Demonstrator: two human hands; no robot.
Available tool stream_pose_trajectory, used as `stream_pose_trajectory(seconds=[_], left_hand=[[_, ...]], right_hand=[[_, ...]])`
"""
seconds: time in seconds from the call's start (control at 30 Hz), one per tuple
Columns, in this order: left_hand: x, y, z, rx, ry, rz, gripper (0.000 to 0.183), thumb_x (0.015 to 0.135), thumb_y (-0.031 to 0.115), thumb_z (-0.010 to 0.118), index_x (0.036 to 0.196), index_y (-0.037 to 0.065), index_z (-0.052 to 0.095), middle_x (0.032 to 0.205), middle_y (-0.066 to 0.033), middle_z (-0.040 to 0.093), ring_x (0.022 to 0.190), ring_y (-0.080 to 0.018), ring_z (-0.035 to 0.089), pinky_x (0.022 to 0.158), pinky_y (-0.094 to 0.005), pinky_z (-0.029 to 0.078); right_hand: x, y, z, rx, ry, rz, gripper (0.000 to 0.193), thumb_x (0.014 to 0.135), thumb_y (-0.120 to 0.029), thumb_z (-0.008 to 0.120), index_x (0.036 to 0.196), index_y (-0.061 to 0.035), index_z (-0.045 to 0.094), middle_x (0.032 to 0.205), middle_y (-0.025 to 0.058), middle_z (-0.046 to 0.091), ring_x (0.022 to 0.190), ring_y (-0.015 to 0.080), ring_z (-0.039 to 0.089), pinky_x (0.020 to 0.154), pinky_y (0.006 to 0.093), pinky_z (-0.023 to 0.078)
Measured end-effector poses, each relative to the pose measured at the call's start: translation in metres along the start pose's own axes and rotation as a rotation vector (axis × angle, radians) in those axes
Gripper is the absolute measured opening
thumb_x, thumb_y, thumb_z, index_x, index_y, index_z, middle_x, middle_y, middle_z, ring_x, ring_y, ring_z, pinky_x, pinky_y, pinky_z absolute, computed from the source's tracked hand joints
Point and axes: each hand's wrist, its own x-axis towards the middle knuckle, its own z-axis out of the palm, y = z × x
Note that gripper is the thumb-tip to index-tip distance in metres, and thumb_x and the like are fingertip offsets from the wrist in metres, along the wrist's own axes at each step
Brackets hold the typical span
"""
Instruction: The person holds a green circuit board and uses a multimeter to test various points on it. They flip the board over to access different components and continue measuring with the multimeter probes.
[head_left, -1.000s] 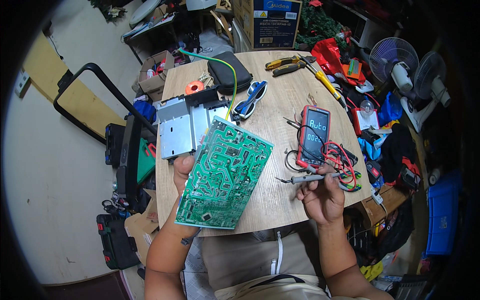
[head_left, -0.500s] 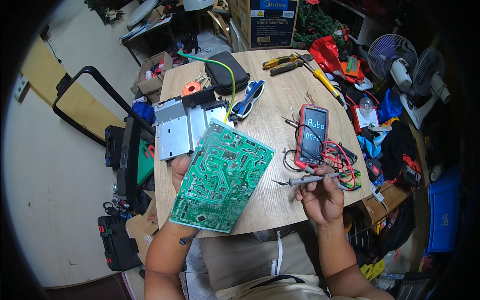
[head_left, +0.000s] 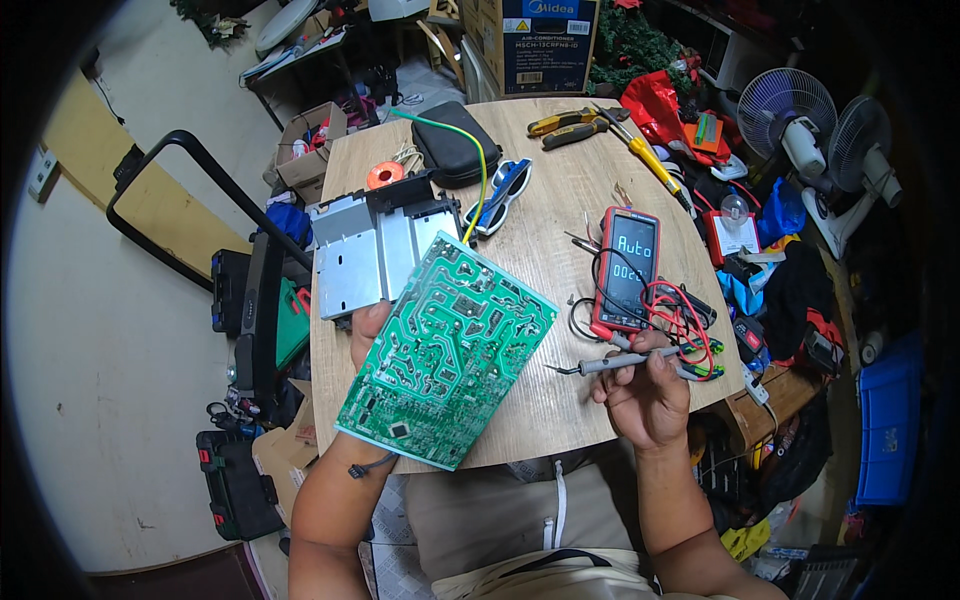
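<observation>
My left hand (head_left: pixel 370 328) grips the left edge of a green circuit board (head_left: pixel 445 355), its soldered side facing me; most fingers are hidden behind it. A green-yellow wire (head_left: pixel 484 165) rises from the board's top, and a short dark cable (head_left: pixel 372 467) hangs at its lower left. Between the fingers of my right hand (head_left: pixel 648 395) is a grey soldering iron-like pen with a bent dark tip (head_left: pixel 612 363), pointing left toward the board but apart from it. Just beyond that hand lies a red multimeter (head_left: pixel 630 268) with its screen lit. Red and black leads (head_left: pixel 690 322) coil beside it.
On the wooden table (head_left: pixel 560 240) lie a metal housing (head_left: pixel 365 262), orange coil (head_left: pixel 384 176), black case (head_left: pixel 455 145), sunglasses (head_left: pixel 503 198), pliers (head_left: pixel 575 130) and a yellow-handled soldering iron (head_left: pixel 650 160). Fans (head_left: pixel 787 115) and clutter stand at the right, a black handle frame (head_left: pixel 150 165) at left.
The circuit board has turned slightly and shifted a little to the right with my left hand, its wire swinging right. My right hand and its pen have barely moved.
</observation>
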Motion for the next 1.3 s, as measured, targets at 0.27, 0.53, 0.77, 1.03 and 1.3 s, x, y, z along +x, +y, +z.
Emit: stream_pose_trajectory(seconds=[0.27, 0.53, 0.77, 1.03, 1.3], left_hand=[[0.001, 0.002, 0.013, -0.114, 0.129, -0.106, 0.069, 0.093, 0.05, 0.055, 0.137, -0.004, 0.059, 0.126, -0.0259, 0.07, 0.106, -0.0426, 0.072, 0.096, -0.0572, 0.058], [0.004, 0.0, 0.01, -0.025, 0.164, -0.08, 0.069, 0.095, 0.05, 0.059, 0.135, -0.005, 0.059, 0.123, -0.0254, 0.071, 0.105, -0.0406, 0.073, 0.095, -0.0559, 0.059], [0.001, -0.003, 0.018, -0.11, 0.117, -0.127, 0.067, 0.095, 0.05, 0.059, 0.135, -0.004, 0.06, 0.124, -0.0252, 0.071, 0.105, -0.0396, 0.073, 0.095, -0.0546, 0.06], [0.003, -0.007, 0.015, 0.025, 0.205, -0.026, 0.062, 0.098, 0.048, 0.057, 0.134, -0.003, 0.062, 0.121, -0.0248, 0.072, 0.103, -0.0387, 0.074, 0.093, -0.0531, 0.061], [0.0, -0.015, 0.033, 0.153, 0.273, -0.037, 0.055, 0.104, 0.046, 0.053, 0.13, 0.0, 0.064, 0.12, -0.0187, 0.073, 0.102, -0.0313, 0.075, 0.089, -0.0488, 0.063]], right_hand=[[-0.002, 0.0, -0.001, 0.053, -0.04, -0.017, 0.029, 0.101, -0.018, 0.064, 0.127, -0.0037, 0.062, 0.101, 0.0174, 0.074, 0.088, 0.03, 0.072, 0.08, 0.051, 0.058], [-0.004, -0.002, -0.003, 0.044, -0.052, -0.014, 0.031, 0.1, -0.015, 0.065, 0.128, -0.0041, 0.062, 0.104, 0.0184, 0.075, 0.09, 0.0302, 0.073, 0.08, 0.051, 0.058], [-0.003, 0.001, -0.005, 0.044, -0.08, -0.031, 0.031, 0.102, -0.018, 0.064, 0.13, -0.0065, 0.064, 0.106, 0.0185, 0.075, 0.091, 0.0301, 0.073, 0.081, 0.0507, 0.058], [-0.003, 0.002, -0.007, 0.04, -0.104, -0.031, 0.032, 0.103, -0.022, 0.064, 0.134, -0.0116, 0.064, 0.106, 0.0172, 0.075, 0.094, 0.0297, 0.072, 0.083, 0.0513, 0.057], [-0.004, 0.004, -0.007, -0.004, -0.117, -0.021, 0.034, 0.103, -0.026, 0.065, 0.135, -0.0129, 0.064, 0.102, 0.0152, 0.074, 0.095, 0.0292, 0.071, 0.085, 0.051, 0.056]])
